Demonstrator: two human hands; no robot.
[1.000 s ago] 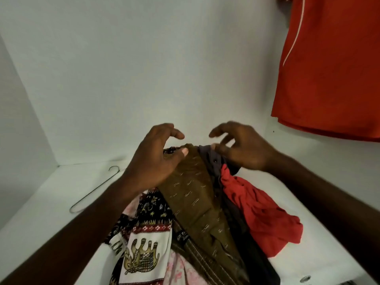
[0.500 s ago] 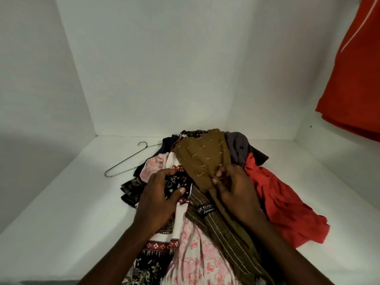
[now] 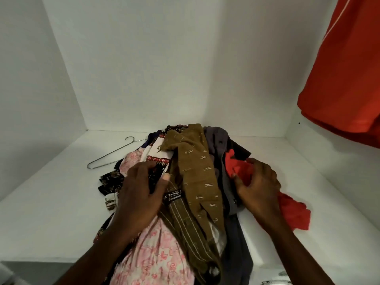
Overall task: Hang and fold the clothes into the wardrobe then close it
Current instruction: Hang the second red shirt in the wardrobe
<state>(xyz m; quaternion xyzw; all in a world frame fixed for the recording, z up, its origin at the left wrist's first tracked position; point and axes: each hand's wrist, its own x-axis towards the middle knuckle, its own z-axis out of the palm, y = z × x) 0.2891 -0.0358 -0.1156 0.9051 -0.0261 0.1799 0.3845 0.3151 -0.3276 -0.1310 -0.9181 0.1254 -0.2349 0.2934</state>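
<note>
Filling the smooth white wardrobe shelf (image 3: 51, 212), one rumpled heap of clothes (image 3: 195, 171) lies beneath the fingers. One red garment (image 3: 345, 79) hangs beyond the right fingertips. The left hand (image 3: 139, 194) rests spread flat on patterned fabric (image 3: 158, 159); the right hand (image 3: 259, 188) curls round a crumpled red cloth (image 3: 294, 212). One thin wire hanger (image 3: 111, 156) lies past the left fingertips.

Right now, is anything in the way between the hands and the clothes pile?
Nothing visible. The left hand rests flat on the clothes pile, and the right hand holds its red cloth.
</note>
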